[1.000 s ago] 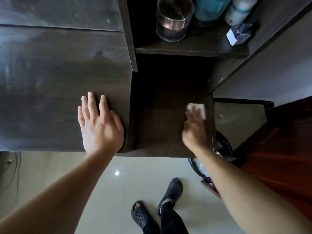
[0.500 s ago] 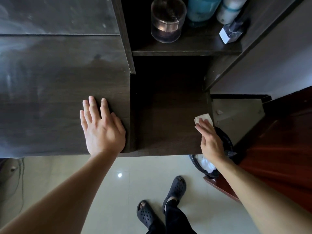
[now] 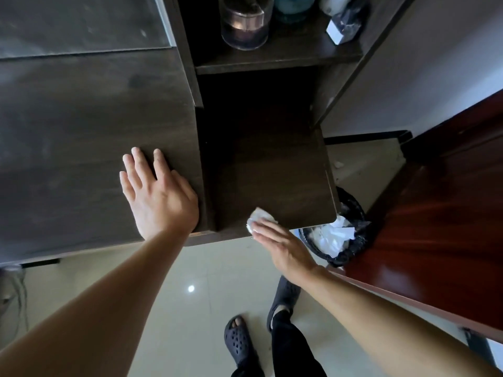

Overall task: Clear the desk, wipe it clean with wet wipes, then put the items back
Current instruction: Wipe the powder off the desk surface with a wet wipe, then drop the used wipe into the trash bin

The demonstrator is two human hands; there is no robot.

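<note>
Sliding over from the right edge, the wipe is now sitting at the near edge of the tabletop, lower middle of the frame. The right hand is pressing it with straight fingers, and the left hand is resting flat and open. Wiping's probably finishing up.

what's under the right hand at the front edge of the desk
A crumpled white wipe, pressed onto the desk by the straight fingers of the right hand. Only its far part shows; the fingers cover the rest.

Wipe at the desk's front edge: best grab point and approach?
Pinch the bunched end of the wipe showing beyond the flat fingers of the right hand, from above: it lies crumpled on the desk under them, only that fold is free.
</note>
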